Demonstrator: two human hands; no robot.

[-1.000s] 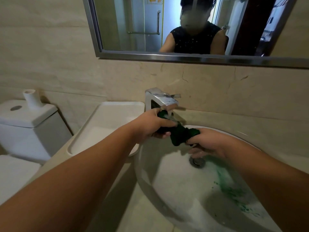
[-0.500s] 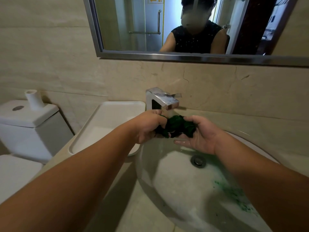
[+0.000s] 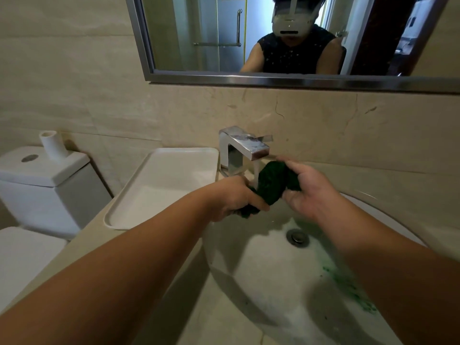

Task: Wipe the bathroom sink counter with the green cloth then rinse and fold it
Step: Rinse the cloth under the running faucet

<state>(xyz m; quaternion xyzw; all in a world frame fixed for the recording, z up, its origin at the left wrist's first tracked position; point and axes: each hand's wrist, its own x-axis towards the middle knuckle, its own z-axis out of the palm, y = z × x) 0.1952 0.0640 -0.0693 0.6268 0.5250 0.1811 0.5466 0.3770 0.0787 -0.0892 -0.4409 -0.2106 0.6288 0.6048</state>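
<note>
The dark green cloth (image 3: 270, 184) is bunched up over the back of the round white sink basin (image 3: 261, 282), just under the spout of the chrome faucet (image 3: 245, 148). A thin stream of water falls from the spout onto the cloth. My left hand (image 3: 234, 199) grips the cloth's lower left end. My right hand (image 3: 307, 189) cups its upper right part, palm turned up. Green specks lie on the basin's right slope.
A white rectangular tray (image 3: 159, 188) lies on the beige counter (image 3: 82, 247) left of the faucet. A white toilet tank (image 3: 42, 185) stands at far left. The chrome drain (image 3: 297, 237) sits below my right hand. A mirror (image 3: 286, 36) hangs above.
The cloth went from twisted low between both hands to bunched higher under the spout. My right hand turned palm up and rose.
</note>
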